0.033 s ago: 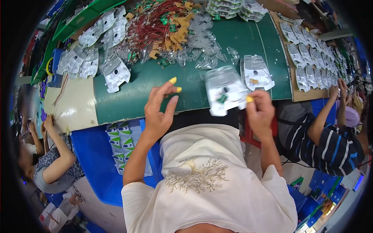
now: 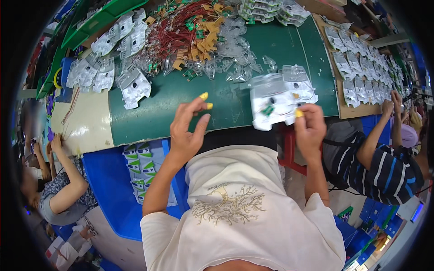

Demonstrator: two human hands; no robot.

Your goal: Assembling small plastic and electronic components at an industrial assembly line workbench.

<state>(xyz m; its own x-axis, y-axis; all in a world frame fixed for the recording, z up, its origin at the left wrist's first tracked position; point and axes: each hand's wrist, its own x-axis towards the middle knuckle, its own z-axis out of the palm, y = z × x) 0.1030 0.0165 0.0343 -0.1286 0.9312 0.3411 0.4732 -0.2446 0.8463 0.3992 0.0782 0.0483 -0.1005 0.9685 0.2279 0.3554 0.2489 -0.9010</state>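
Note:
My right hand pinches the lower right corner of a white plastic housing, which is tilted and blurred by motion. A small green circuit board shows on its face, beside a dark round hole. Partly behind it, another white housing lies on the green bench, with a thin wire on it. My left hand hovers near the bench's front edge, thumb and fingers apart and nothing between them. Yellow covers are on some fingertips of both hands.
Red wires, tan connector pieces and clear plastic parts are heaped at the back. More housings lie to the left, and rows of them cover a board at right. A blue bin stands below. Other people work on both sides.
My right hand has carried the housing to the right and slightly up, so it overlaps more of the one lying behind. My left hand has barely shifted.

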